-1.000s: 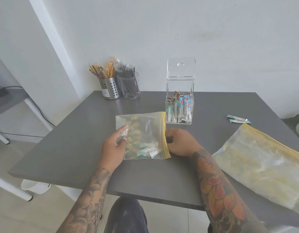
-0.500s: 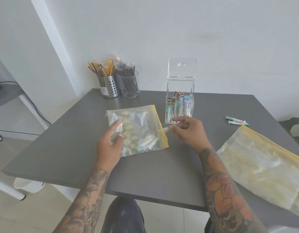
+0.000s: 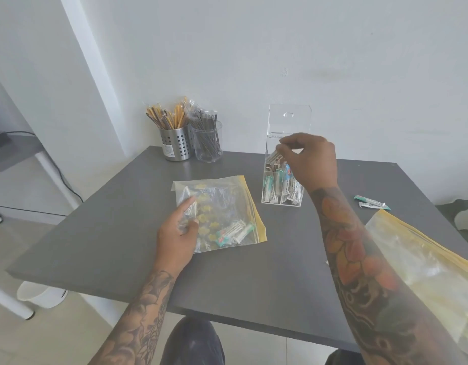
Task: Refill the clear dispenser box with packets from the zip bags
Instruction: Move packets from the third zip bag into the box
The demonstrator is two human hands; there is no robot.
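Note:
A small zip bag (image 3: 227, 201) with a yellow seal lies flat on the grey table (image 3: 122, 233), a few teal and white packets (image 3: 234, 231) in its near corner. My left hand (image 3: 178, 233) pinches the bag's left side. The clear dispenser box (image 3: 282, 185) stands behind it with its lid raised, upright packets in its compartments. Over the box's open top hovers my right hand (image 3: 309, 159), pinching a packet (image 3: 273, 156) that tilts down into the box.
A larger zip bag (image 3: 425, 267) lies at the table's right edge. Two loose packets (image 3: 371, 202) lie beyond it. A perforated metal cup (image 3: 175, 143) and a clear cup (image 3: 207, 143), both holding wrapped sticks, stand at the back left by the wall.
My right hand drew a packet from the bag's mouth, then rose and carried it over the dispenser box. My left hand kept its hold on the bag.

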